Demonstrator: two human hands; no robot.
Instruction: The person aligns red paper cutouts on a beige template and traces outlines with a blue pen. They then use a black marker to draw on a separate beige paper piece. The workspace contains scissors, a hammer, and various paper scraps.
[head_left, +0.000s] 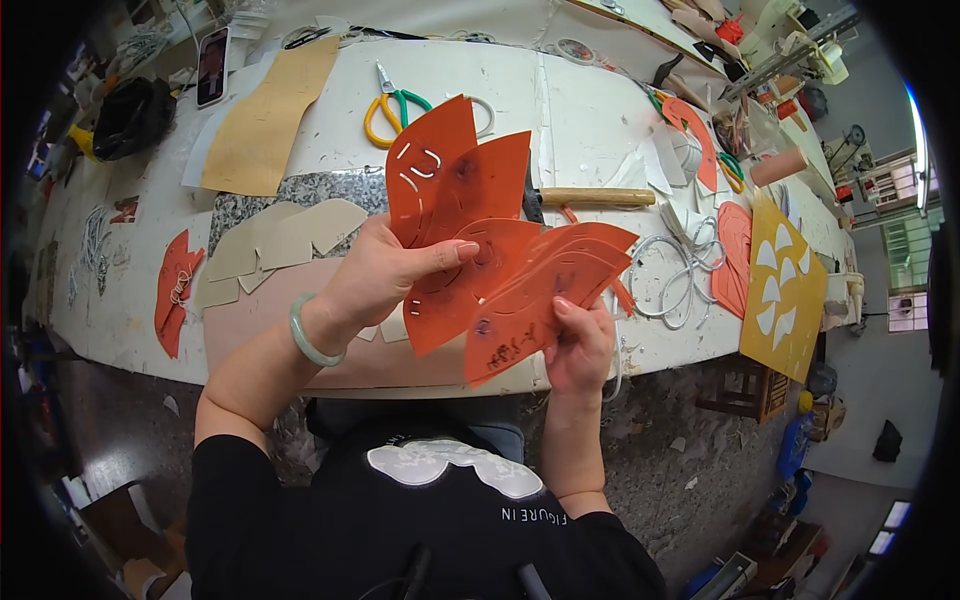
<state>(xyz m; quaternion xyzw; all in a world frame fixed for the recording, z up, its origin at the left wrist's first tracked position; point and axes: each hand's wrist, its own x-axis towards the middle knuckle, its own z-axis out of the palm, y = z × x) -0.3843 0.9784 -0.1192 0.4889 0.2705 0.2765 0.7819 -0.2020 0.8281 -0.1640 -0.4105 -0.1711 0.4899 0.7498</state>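
Observation:
My left hand [390, 268], with a pale green bangle on its wrist, is closed on a fan of orange pattern templates [432, 185]. The thumb presses on their face; slots and dark smudges show in them. My right hand [583, 345] pinches a stack of similar orange templates [550, 290], thumb on top, with handwriting near the lower edge. Both bunches are held above the table's front edge and overlap between the hands. Behind them, beige cut pieces [285, 235] lie partly on a speckled stone slab [330, 190]. The templates hide part of the slab.
Scissors with yellow and green handles [388, 112] lie beyond the templates. A wooden tool handle [600, 197], white cord [660, 275], and a yellow board with cut-outs [765, 310] are to the right. Leftward are a tied orange bundle [178, 290], tan sheet [265, 125] and phone [212, 68].

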